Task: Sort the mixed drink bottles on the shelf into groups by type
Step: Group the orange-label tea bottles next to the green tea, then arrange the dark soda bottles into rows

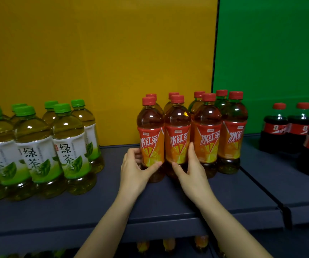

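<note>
- Left hand (134, 169) curls round the front-left bottle (150, 140) of red tea (206, 138). Right hand (190, 170) wraps the next bottle (177, 138), thumb on its front and fingers wedged against the third.
- Risk: the red tea stands packed and touching at the middle of the shelf (168, 205). Shifting two bottles at once could drag or tip their neighbours, and the back row would likely topple unseen.
- Red tea: eight bottles, four in front and four behind.
- Green tea (38, 146): seven caps show at the left, well apart. The frame edge may hide more.
- Cola (287, 127): at least three at the right, cropped.
</note>
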`<state>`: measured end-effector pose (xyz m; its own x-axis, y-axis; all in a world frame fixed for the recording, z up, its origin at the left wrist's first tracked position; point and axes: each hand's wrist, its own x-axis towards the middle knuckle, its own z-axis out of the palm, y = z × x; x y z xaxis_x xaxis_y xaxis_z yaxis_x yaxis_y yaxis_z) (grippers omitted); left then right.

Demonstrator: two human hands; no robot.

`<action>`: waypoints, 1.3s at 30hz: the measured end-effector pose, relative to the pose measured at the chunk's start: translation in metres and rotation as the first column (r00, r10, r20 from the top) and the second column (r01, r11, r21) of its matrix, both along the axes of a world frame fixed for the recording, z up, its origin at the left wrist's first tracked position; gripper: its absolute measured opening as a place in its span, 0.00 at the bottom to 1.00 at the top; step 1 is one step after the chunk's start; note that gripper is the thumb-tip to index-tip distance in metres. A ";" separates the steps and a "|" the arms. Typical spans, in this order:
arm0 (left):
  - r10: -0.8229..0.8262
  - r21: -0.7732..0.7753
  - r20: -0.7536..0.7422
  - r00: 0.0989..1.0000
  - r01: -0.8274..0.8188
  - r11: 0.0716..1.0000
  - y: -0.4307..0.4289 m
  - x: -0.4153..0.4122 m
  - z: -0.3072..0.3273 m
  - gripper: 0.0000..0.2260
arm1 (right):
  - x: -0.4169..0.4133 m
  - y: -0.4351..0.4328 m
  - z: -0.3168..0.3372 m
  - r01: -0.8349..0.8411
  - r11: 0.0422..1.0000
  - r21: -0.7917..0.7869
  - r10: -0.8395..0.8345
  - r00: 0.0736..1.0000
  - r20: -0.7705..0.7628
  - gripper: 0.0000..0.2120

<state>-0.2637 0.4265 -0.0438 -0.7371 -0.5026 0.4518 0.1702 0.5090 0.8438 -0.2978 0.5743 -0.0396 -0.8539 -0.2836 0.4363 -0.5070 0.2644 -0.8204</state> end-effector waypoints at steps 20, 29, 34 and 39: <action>-0.315 -0.646 -0.123 0.941 0.165 0.745 0.108 0.014 0.028 0.06 | -0.014 0.168 0.013 0.121 0.988 0.096 -0.094 0.964 -0.248 0.10; -0.415 -0.523 0.054 0.908 0.380 0.763 0.246 -0.065 0.015 0.15 | -0.071 0.309 0.013 0.246 0.969 -0.025 -0.245 0.940 -0.237 0.09; -0.375 -0.332 0.226 0.899 0.433 0.838 0.322 -0.112 0.018 0.31 | -0.099 0.353 0.006 0.208 0.978 -0.005 -0.202 0.945 -0.258 0.10; -0.411 -0.058 0.147 0.900 0.423 0.905 0.359 -0.144 0.017 0.32 | -0.111 0.368 0.000 0.107 0.992 0.068 -0.087 0.965 -0.246 0.15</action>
